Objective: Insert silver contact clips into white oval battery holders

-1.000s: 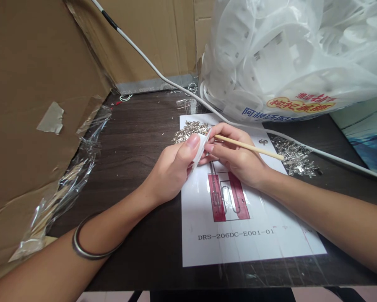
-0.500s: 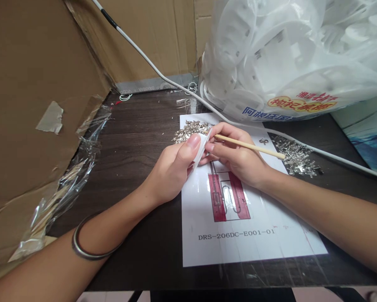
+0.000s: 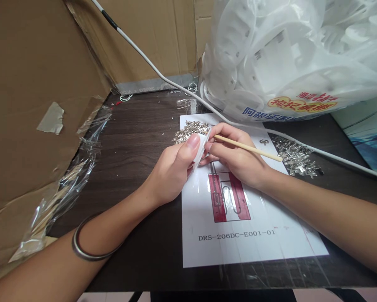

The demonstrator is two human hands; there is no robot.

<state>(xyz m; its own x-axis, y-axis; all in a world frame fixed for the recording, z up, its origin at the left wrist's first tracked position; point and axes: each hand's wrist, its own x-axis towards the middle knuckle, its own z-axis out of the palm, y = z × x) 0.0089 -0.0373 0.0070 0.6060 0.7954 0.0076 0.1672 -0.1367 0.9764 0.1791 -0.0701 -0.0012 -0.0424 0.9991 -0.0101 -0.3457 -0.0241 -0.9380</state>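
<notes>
My left hand is closed on a thin white plastic piece, its thumb pressed on the near face. My right hand pinches a thin wooden stick, which slants down to the right across the hand. The stick's left end is close to the white piece, and the right fingertips touch that piece's edge. Below both hands lies a printed sheet with a red and white drawing. One pile of small metal parts sits behind my hands, another heap of metal parts to the right.
A large clear bag of white round plastic parts stands at the back right. In front of it a white cable crosses the dark table. Cardboard with torn tape borders the left and back. Two small metal parts lie on the sheet.
The right end of the wooden stick has shifted slightly left and down. Both hands stay in nearly the same place, with the white piece still held.
</notes>
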